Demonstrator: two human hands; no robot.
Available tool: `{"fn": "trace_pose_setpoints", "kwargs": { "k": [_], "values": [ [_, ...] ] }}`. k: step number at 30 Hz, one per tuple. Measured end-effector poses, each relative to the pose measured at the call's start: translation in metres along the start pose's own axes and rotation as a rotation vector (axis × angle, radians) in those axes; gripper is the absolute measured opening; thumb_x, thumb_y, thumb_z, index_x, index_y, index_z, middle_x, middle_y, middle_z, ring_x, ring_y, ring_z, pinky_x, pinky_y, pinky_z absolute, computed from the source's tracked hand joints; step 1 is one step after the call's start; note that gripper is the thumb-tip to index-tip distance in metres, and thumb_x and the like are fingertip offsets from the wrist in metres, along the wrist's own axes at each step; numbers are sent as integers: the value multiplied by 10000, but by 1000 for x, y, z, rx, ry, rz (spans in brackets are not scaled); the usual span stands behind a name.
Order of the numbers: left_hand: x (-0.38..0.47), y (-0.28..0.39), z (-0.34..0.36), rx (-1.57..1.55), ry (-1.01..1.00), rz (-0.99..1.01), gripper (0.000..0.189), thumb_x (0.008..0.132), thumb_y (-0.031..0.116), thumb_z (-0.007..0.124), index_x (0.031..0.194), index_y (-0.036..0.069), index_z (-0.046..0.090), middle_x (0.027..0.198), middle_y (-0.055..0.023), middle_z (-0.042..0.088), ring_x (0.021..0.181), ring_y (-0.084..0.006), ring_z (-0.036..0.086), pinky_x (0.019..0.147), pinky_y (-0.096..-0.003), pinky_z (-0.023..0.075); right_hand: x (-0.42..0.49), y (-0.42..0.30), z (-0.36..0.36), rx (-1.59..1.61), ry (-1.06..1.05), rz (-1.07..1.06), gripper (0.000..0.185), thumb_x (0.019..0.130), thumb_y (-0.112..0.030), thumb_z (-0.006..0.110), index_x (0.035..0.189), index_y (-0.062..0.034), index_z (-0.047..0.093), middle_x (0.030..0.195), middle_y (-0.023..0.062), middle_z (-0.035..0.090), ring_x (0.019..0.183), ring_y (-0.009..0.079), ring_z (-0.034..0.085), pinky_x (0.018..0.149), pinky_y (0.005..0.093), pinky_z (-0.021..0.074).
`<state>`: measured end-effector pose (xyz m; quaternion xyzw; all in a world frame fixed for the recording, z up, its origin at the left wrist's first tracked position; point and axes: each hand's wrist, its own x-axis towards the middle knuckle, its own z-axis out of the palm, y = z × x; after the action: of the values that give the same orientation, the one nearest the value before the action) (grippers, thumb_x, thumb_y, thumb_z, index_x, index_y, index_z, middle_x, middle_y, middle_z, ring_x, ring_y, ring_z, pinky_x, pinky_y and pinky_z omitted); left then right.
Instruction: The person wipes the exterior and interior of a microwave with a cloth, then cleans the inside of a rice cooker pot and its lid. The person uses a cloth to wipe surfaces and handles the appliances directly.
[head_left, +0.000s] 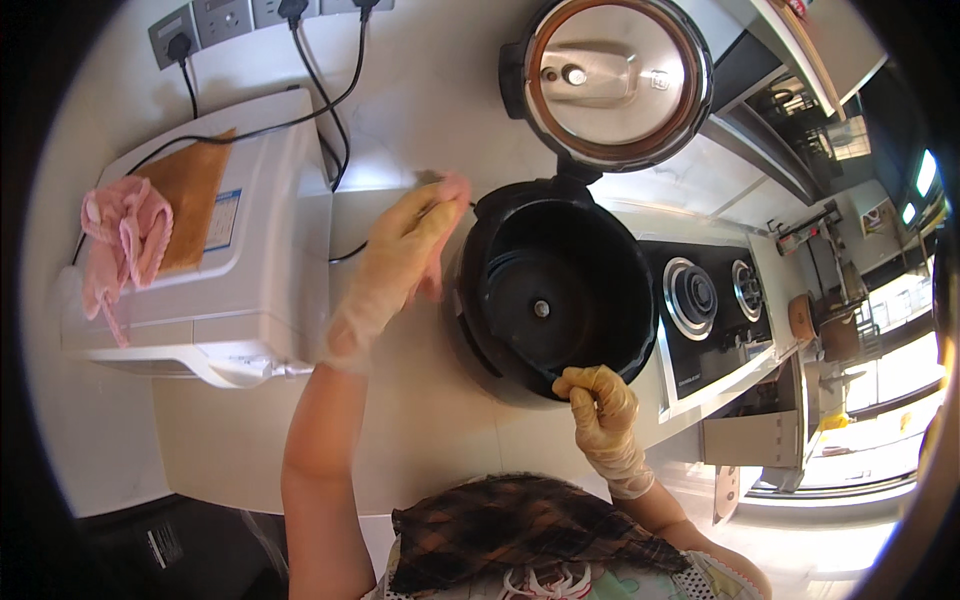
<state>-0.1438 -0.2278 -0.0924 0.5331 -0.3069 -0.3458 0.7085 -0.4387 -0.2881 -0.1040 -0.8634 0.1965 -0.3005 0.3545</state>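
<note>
An electric pressure cooker (480, 352) stands on the counter before me, its dark inside facing up and a small round metal sensor (541, 308) at the middle of its floor. Its hinged lid (607, 112) is raised behind it, showing the steel inner face and a brownish sealing ring. In a pale, translucent glove, my left hand (397, 247) grips a pink cloth (433, 274) just left of the cooker's back rim; the hand is slightly blurred. My right hand (604, 405), gloved too, has its fingers curled on the cooker's front rim.
On the left is a white appliance (277, 225) bearing a brown sheet (187, 195) and another pink cloth (127, 240). Black power cords (300, 120) run from wall sockets (225, 19) across it. To the right lies a gas hob (712, 300) with two burners.
</note>
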Motion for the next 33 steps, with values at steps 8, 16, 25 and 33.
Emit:
{"fn": "trace_pose_setpoints", "kwargs": {
  "k": [8, 16, 25, 33],
  "values": [
    [127, 15, 65, 750, -535, -32, 290, 930, 316, 607, 904, 51, 723, 859, -138, 685, 409, -273, 595, 423, -377, 482, 8, 9, -1, 132, 8, -10, 102, 966, -61, 595, 976, 36, 625, 843, 105, 675, 749, 160, 676, 696, 268, 553],
    [171, -37, 81, 1064, -454, 283, 249, 824, 292, 769, 883, 62, 693, 927, -138, 691, 940, -307, 641, 800, -406, 499, 17, 13, -8, 173, -3, -163, 91, 842, 35, 667, 874, -7, 592, 809, 118, 694, 626, 256, 633, 554, 318, 501],
    [163, -48, 88, 1151, -266, 367, 311, 807, 352, 783, 882, 75, 664, 940, -136, 662, 943, -317, 631, 806, -417, 485, 22, 6, -9, 105, -21, -146, 104, 811, 58, 664, 899, 10, 636, 786, 108, 691, 636, 250, 651, 569, 316, 512],
    [157, -16, 64, 1211, -363, -91, 331, 807, 358, 781, 835, 55, 653, 862, -129, 678, 823, -281, 642, 736, -397, 498, 20, 8, -12, 115, 12, -107, 192, 788, 43, 689, 972, 9, 645, 829, 113, 697, 694, 256, 667, 646, 340, 534]
  ]
}}
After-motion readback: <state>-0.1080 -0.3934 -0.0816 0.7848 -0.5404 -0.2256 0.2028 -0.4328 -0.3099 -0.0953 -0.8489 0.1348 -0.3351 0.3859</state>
